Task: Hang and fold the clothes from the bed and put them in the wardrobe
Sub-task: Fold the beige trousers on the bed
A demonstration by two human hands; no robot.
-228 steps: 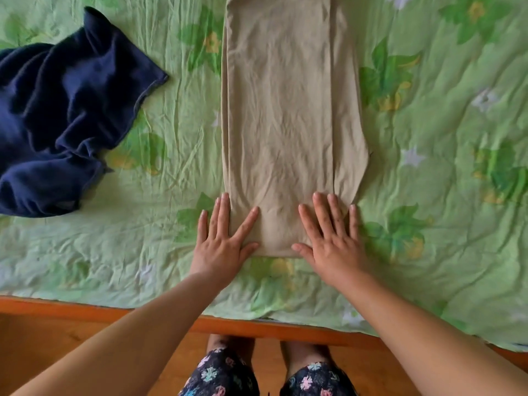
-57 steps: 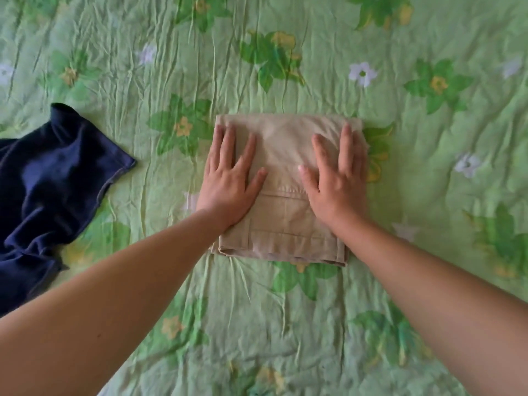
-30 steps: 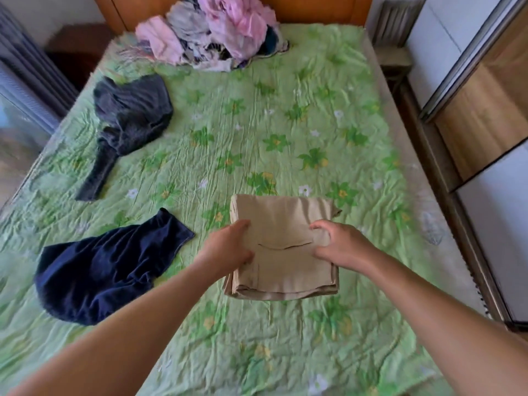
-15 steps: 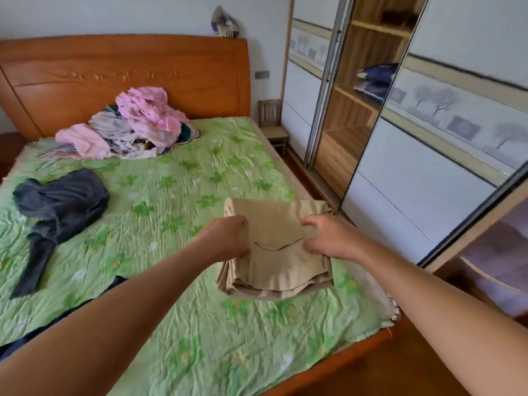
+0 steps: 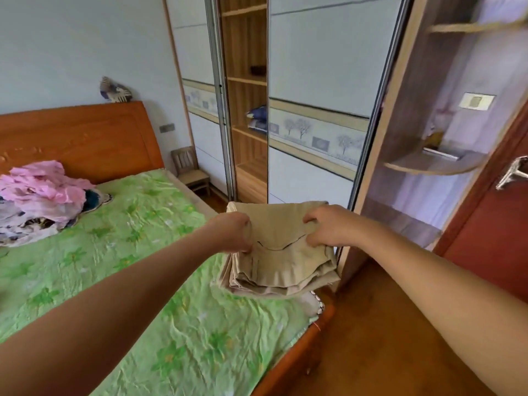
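Two bare forearms reach in from the lower corners of the frame and meet just right of centre. There the left hand (image 5: 233, 232) has its grip clenched round the left edge of the folded beige trousers (image 5: 283, 264). The right hand (image 5: 328, 227) grasps the right edge, fingers curled into the cloth. The trousers are held flat in the air between both hands, over the right-hand corner of the bed (image 5: 137, 252). Their stacked layers sag a little at the near side.

The wooden floor (image 5: 371, 338) fills the lower right. Farther back, at the left edge, a pile of pink and pale clothes (image 5: 43, 195) lies on the green flowered cover, close to the orange headboard (image 5: 80, 138). Beyond the trousers, in the upper middle, the wardrobe (image 5: 247, 155) stands open between its sliding panels. A dark blue folded item (image 5: 257, 118) sits on one shelf. A small wooden chair (image 5: 191, 170) stands between the bed and the wardrobe.
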